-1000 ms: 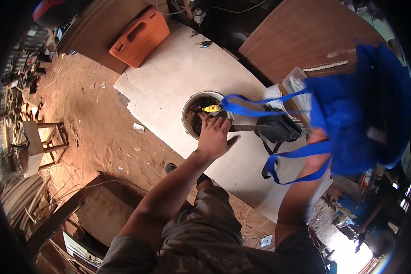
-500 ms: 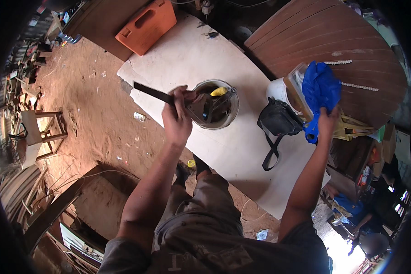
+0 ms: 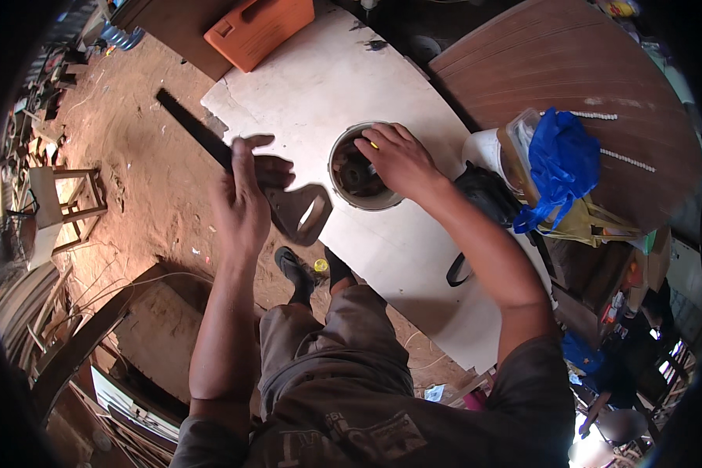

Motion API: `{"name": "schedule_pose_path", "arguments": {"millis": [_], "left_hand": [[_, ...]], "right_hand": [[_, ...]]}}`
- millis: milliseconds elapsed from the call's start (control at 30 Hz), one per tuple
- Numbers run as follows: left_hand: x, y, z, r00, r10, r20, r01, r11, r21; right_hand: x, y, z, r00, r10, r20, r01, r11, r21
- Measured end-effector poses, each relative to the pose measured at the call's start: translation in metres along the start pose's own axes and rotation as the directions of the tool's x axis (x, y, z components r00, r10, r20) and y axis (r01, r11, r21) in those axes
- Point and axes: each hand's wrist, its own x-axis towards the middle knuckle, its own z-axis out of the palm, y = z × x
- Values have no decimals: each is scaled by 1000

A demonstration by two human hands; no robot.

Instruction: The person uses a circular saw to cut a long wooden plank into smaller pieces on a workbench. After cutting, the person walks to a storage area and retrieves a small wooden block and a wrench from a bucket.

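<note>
My left hand [image 3: 243, 199] holds a handsaw [image 3: 191, 127] above the floor, left of the table. Its dark narrow blade points to the far left, and its looped wooden handle [image 3: 313, 225] hangs beyond my fingers. My right hand [image 3: 404, 160] reaches over the right rim of a whitish bucket [image 3: 337, 191] on the table. Its fingers are bent round a thing with a yellow end [image 3: 374, 145], mostly hidden by the hand. Other dark items lie inside the bucket, too shadowed to name.
The pale tabletop [image 3: 382, 257] carries a black bag [image 3: 487, 195] with a strap, a white bucket [image 3: 487, 148] and a blue plastic bag [image 3: 561, 160]. An orange case [image 3: 261, 35] is at the far end. A wooden stool [image 3: 78, 203] stands on the earth floor. Another person [image 3: 612, 390] is at lower right.
My right hand has let go of the blue plastic bag and moved left to the bucket. My left hand has carried the handsaw left, away from the bucket.
</note>
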Motion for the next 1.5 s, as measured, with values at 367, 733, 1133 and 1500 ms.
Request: {"name": "schedule_pose_path", "arguments": {"millis": [367,733,1133,1500], "left_hand": [[-60,-110,-18,936,-315,158,315,949,26],[-65,-154,55,947,-243,210,250,968,-10],[-67,-160,54,948,-254,193,273,958,-81],[-66,-104,41,898,-367,242,400,910,-107]], "right_hand": [[24,-27,-33,564,170,808,-304,953,11],[31,-25,27,524,69,849,-266,960,87],[0,-39,-13,710,347,612,-684,547,483],[-101,-128,-72,713,454,535,-496,-213,842]]}}
